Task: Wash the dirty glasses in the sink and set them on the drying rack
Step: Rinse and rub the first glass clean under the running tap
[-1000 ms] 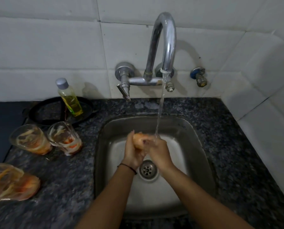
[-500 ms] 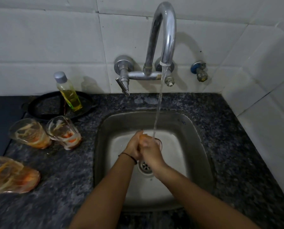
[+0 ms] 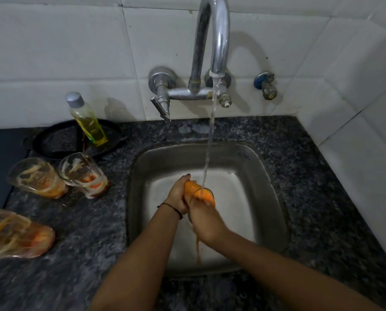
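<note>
Speckled granite countertop surrounds the steel sink. From the sink, the chrome wall faucet rises at twelve o'clock, dropping a thin water stream. At ten o'clock a black pan lies on the counter. At nine o'clock two orange-smeared glasses stand just beside each other, and a third glass sits at eight o'clock.

Over the basin's middle, the left hand and right hand both wrap the orange-stained held glass, its mouth under the stream. Orange water runs off below the right hand.

A yellow-liquid bottle stands in the pan. A small valve sits at one o'clock.
</note>
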